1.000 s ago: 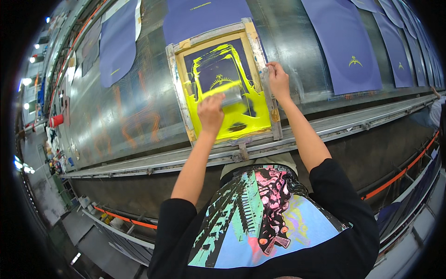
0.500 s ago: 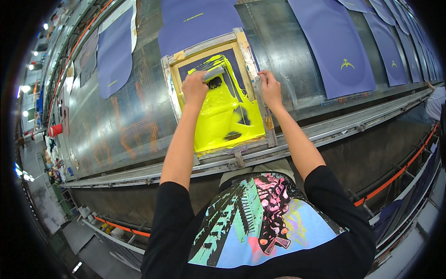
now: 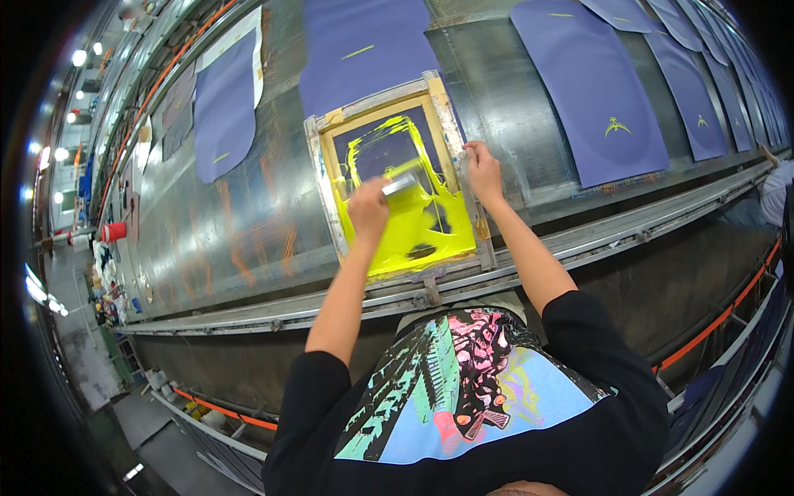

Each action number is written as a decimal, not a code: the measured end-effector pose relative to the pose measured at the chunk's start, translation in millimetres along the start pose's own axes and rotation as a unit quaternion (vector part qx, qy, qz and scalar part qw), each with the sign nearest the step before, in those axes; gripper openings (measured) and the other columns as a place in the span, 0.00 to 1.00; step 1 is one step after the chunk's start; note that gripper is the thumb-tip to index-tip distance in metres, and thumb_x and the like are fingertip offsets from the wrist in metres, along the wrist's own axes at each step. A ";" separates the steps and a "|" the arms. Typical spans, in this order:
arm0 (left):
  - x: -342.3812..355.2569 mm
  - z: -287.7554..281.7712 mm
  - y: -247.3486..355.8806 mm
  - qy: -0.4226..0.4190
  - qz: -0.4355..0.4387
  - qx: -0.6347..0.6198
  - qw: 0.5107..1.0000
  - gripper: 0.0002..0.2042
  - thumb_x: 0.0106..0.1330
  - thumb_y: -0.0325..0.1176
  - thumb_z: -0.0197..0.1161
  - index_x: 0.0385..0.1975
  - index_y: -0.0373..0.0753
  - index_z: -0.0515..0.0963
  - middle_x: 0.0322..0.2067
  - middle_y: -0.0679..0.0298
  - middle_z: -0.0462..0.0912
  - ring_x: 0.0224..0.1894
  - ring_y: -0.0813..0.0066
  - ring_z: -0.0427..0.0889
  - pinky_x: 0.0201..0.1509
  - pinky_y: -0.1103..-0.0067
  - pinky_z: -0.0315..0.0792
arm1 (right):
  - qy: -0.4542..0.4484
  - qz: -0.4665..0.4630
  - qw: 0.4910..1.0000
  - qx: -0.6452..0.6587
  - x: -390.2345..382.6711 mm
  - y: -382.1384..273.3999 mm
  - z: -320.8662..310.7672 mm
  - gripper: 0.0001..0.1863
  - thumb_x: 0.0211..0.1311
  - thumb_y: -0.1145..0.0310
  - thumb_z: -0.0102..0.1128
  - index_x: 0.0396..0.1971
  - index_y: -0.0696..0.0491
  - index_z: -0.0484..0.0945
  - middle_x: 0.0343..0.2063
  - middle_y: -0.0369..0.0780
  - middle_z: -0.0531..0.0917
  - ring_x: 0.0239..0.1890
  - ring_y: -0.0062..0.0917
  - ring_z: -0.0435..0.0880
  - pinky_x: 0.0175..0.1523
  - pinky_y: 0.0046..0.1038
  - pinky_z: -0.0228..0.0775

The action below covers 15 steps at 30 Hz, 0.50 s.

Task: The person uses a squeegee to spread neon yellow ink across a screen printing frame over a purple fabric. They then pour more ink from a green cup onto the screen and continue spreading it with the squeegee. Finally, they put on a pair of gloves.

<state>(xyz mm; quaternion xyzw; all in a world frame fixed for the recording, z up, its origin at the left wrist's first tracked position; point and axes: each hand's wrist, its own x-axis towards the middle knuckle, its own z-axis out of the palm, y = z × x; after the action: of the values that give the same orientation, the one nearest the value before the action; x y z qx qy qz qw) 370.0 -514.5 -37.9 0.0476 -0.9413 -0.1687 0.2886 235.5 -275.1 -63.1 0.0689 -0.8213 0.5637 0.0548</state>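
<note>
My left hand [image 3: 368, 202] grips a metal-coloured squeegee [image 3: 399, 183], blurred by motion, over a screen [image 3: 418, 227] smeared with bright yellow ink. The screen's worn wooden frame [image 3: 317, 153] lies on a long metal table [image 3: 488, 74]. Yellow ink covers the lower part of the mesh, with a thinner outline higher up over dark purple. My right hand [image 3: 484, 169] is closed on the frame's right edge. A purple sheet [image 3: 364, 41] lies just beyond the frame.
More purple sheets [image 3: 587, 99] with small yellow prints lie along the table to the right, others [image 3: 223, 124] to the left. A metal rail [image 3: 595, 236] runs along the near edge. A co-worker's arm and sleeve [image 3: 773, 186] show at far right; a red bucket [image 3: 113, 231] stands at left.
My left hand and squeegee moved up the screen, then back down toward me. Ink at the upper middle thinned since half a second ago. My right hand stays at the frame.
</note>
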 end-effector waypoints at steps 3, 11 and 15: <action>79.6 9.2 -44.3 -0.085 -0.109 0.041 0.989 0.18 0.56 0.23 0.60 0.42 0.52 0.87 0.35 0.58 0.88 0.40 0.54 0.85 0.44 0.61 0.78 | -0.005 -0.005 1.000 0.007 -3.9 2.7 5.0 0.11 0.75 0.63 0.54 0.45 0.53 0.80 0.21 0.47 0.79 0.24 0.40 0.80 0.33 0.38 0.68; 90.5 20.1 -39.1 -0.081 -0.045 0.059 0.994 0.17 0.56 0.24 0.60 0.42 0.50 0.88 0.37 0.59 0.88 0.42 0.53 0.86 0.49 0.62 0.78 | -0.014 0.004 1.000 -0.004 -3.9 1.8 0.2 0.11 0.75 0.63 0.53 0.45 0.52 0.81 0.20 0.47 0.79 0.25 0.44 0.81 0.33 0.41 0.68; 43.7 12.1 -9.2 -0.091 -0.037 0.041 0.994 0.17 0.53 0.22 0.62 0.40 0.50 0.88 0.39 0.63 0.89 0.41 0.56 0.86 0.48 0.65 0.79 | -0.023 0.023 0.999 -0.004 -0.1 0.8 -3.9 0.11 0.74 0.62 0.54 0.45 0.50 0.80 0.26 0.51 0.82 0.34 0.52 0.83 0.38 0.47 0.71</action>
<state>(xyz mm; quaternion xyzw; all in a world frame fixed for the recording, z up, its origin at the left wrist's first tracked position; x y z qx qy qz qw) 326.9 -527.8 -27.5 0.0781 -0.9673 -0.1443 0.1934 235.4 -271.2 -62.5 0.0628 -0.8260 0.5596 0.0234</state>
